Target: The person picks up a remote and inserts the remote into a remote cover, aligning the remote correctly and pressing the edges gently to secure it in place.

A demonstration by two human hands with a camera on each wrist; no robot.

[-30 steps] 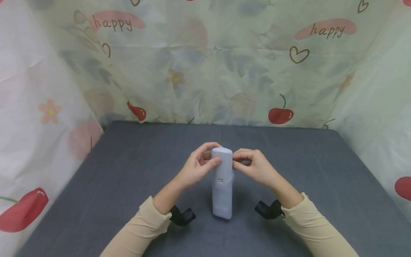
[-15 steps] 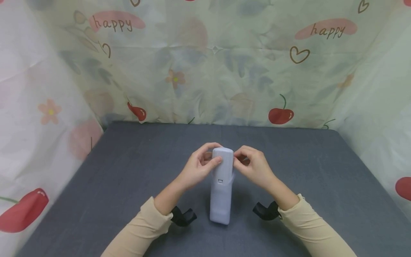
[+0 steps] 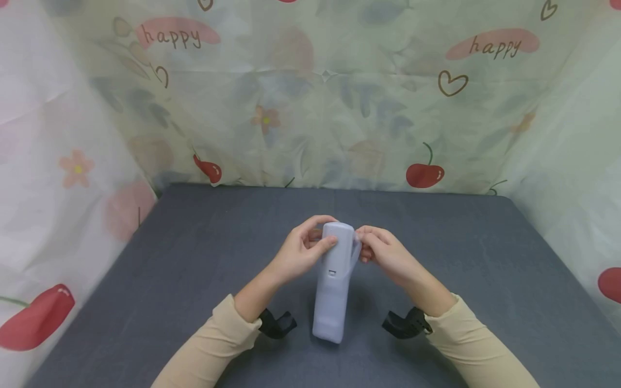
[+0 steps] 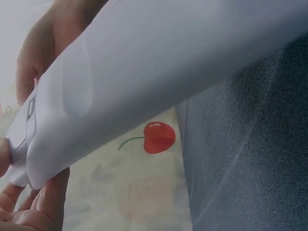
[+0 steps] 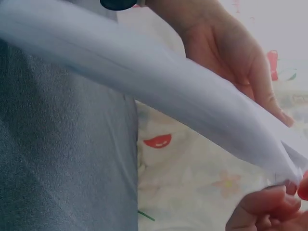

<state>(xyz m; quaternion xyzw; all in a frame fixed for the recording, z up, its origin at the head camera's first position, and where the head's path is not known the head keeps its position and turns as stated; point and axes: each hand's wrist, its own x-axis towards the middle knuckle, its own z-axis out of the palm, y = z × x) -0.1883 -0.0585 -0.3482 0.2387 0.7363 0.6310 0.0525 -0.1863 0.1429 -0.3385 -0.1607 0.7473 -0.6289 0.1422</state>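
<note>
Both grips are on the pale remote [image 3: 335,280]: our left hand [image 3: 301,252] curls round its far end from 9 o'clock, and our right hand [image 3: 383,253] pinches the clear sleeve [image 3: 356,253] at 3 o'clock. We judge the sleeve partly peeled at the top and still covering the lower body. The remote is tilted above the grey worktop [image 3: 194,258], at its middle.

Head cam: high, facing 12 o'clock, down on table [image 3: 170,280]. Wrist cams: very close, low, looking up; both apparently share the remote [image 3: 333,280] and backdrop [image 3: 310,108].
</note>
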